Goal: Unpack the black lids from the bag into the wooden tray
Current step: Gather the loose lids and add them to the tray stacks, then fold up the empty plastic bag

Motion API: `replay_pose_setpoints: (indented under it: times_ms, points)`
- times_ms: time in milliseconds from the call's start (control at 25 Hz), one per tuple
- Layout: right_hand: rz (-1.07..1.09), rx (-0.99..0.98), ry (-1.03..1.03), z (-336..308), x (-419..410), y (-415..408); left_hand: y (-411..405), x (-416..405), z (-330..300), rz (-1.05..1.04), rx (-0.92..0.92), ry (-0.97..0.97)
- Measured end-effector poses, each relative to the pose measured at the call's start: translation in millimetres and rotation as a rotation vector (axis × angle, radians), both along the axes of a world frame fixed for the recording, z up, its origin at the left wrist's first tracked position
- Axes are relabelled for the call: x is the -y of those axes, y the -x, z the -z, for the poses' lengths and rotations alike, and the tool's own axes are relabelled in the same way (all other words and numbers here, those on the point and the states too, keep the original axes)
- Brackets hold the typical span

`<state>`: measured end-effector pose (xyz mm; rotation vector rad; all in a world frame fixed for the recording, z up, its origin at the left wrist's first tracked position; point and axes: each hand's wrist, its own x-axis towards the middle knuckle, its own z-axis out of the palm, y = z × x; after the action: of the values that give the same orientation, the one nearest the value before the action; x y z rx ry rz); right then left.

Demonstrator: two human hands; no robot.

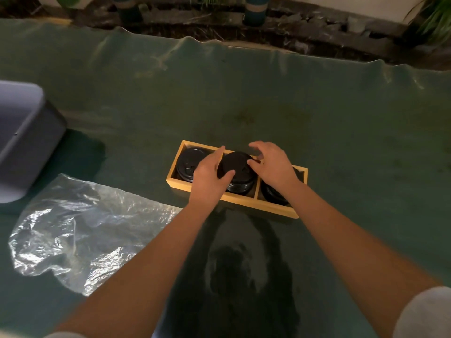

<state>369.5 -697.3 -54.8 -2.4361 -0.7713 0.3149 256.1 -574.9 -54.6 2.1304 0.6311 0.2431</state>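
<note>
Head-camera view, looking down at a person's two bare forearms reaching over a green-covered table to a wooden tray w/ three compartments in a row.

Both hands bracket a stack of black lids sitting in the middle compartment. The left hand cups the stack's left side, thumb curled onto the top lid, fingers stretched along the far-left edge. The right hand comes in from the right; its thumb tip touches the top lid's right edge, the other fingers arch above, loosely spread, not clamped. So: left holds the stack, right only steadies it.

Likely step: seating this stack square in its compartment. To do it well, the person should prob. keep pressure even from both sides, push straight down so the lids don't skew or catch on the dividers, then let go w/o lifting the top lid.

Just left of the grip, another lid stack fills the left compartment. Just right, under the right wrist, a third stack sits in the right compartment, partly hidden.

Well left of the hands and nearer the person, the clear plastic bag lies flat and crumpled; it looks empty, so the task seems nearly done. Farther left, a grey bin at the table edge. Nothing blocks the hands; the dividers are the only snag.
</note>
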Motion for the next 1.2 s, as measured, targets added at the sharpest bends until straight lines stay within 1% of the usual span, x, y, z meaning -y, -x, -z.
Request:
replay_pose_setpoints:
  times_ms: [40,120,200,240,360,400,480,520,600,640,680,720,760,800,880,920,960,1000,1040,1120,1160,1200]
  points:
    - [-0.034,0.096,-0.041,-1,3,3,3,2,3,0.058,0.034,-0.062]
    - [-0.181,0.284,-0.065,-2,10,10,8,3,12,0.117,0.027,-0.19]
    - [-0.308,0.391,0.011,2,18,21,10,1,19,0.125,0.003,-0.242]
    - [-0.318,0.406,0.05,5,21,26,10,1,20,0.13,-0.014,-0.252]
    - [-0.242,0.403,0.113,9,22,38,10,2,20,0.159,-0.073,-0.256]
    - [-0.223,0.402,0.128,6,19,41,11,3,16,0.158,-0.065,-0.248]
    - [-0.158,0.415,0.118,-2,14,49,18,-1,2,0.109,0.03,-0.207]
    - [-0.115,0.431,0.07,-6,12,56,26,-10,-8,0.043,0.11,-0.179]
    - [-0.019,0.422,-0.092,-8,15,81,53,-39,-28,-0.137,0.247,-0.128]
    - [0.015,0.354,-0.18,-5,18,100,72,-61,-38,-0.234,0.273,-0.118]
    - [0.043,0.23,-0.246,-1,21,122,94,-86,-46,-0.323,0.265,-0.128]
    - [0.072,0.048,-0.268,3,19,148,121,-113,-53,-0.4,0.227,-0.161]
    - [0.11,-0.175,-0.24,9,14,171,147,-142,-55,-0.462,0.149,-0.21]
    - [0.156,-0.413,-0.181,13,6,190,172,-170,-54,-0.5,0.017,-0.26]
    - [0.283,-0.889,-0.086,19,-16,214,216,-213,-44,-0.482,-0.362,-0.284]
    - [0.344,-1.081,-0.118,19,-27,224,235,-227,-36,-0.431,-0.537,-0.245]
    - [0.403,-1.195,-0.188,18,-35,233,247,-233,-27,-0.386,-0.632,-0.175]
    - [0.444,-1.225,-0.256,18,-41,239,256,-236,-17,-0.371,-0.625,-0.105]
    - [0.475,-1.197,-0.318,16,-46,244,263,-238,-8,-0.384,-0.557,-0.038]
    - [0.51,-1.088,-0.432,8,-52,249,268,-244,2,-0.488,-0.384,0.088]
    - [0.525,-1.065,-0.475,4,-55,248,269,-248,3,-0.513,-0.35,0.137]
    - [0.529,-1.076,-0.508,-3,-58,247,270,-250,3,-0.483,-0.348,0.168]
